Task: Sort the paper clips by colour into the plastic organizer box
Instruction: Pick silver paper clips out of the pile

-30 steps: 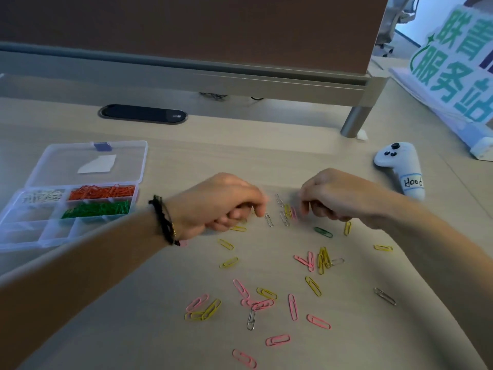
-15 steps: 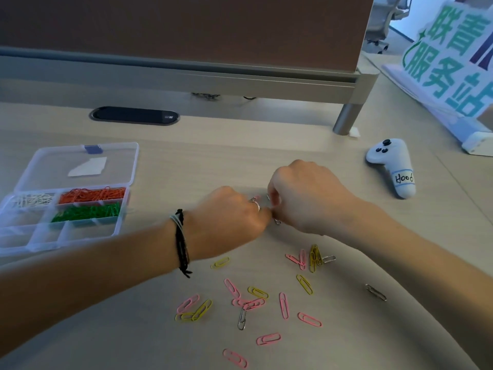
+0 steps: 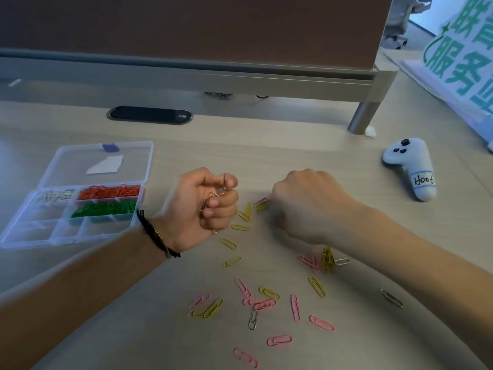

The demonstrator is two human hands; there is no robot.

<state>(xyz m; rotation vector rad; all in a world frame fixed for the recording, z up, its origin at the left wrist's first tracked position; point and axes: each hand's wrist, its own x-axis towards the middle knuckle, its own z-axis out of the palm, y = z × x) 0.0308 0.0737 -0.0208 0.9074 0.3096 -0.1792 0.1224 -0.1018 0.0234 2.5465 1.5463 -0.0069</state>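
My left hand (image 3: 205,206) is curled into a fist and holds a small bunch of silver paper clips (image 3: 213,198) that poke out between its fingers. My right hand (image 3: 306,206) is curled knuckles-up on the desk, its fingertips at a silver clip (image 3: 261,202) among yellow ones; whether it pinches the clip is hidden. Loose pink paper clips (image 3: 294,307), yellow paper clips (image 3: 317,286) and a few silver ones (image 3: 253,319) lie scattered nearer me. The clear organizer box (image 3: 66,231) lies open at the left, with white, orange (image 3: 109,192) and green clips (image 3: 104,209) in separate compartments.
A white game-style controller (image 3: 412,166) with a handwritten label lies at the right. A black cable grommet (image 3: 150,115) sits in the desk behind the box. A divider panel on a metal leg (image 3: 362,117) runs along the back, and a white sign with green characters (image 3: 458,62) leans at far right.
My hands, close together half a second ago, have parted: the left drew back towards the box with silver clips in it, and the right stayed low over the clips.
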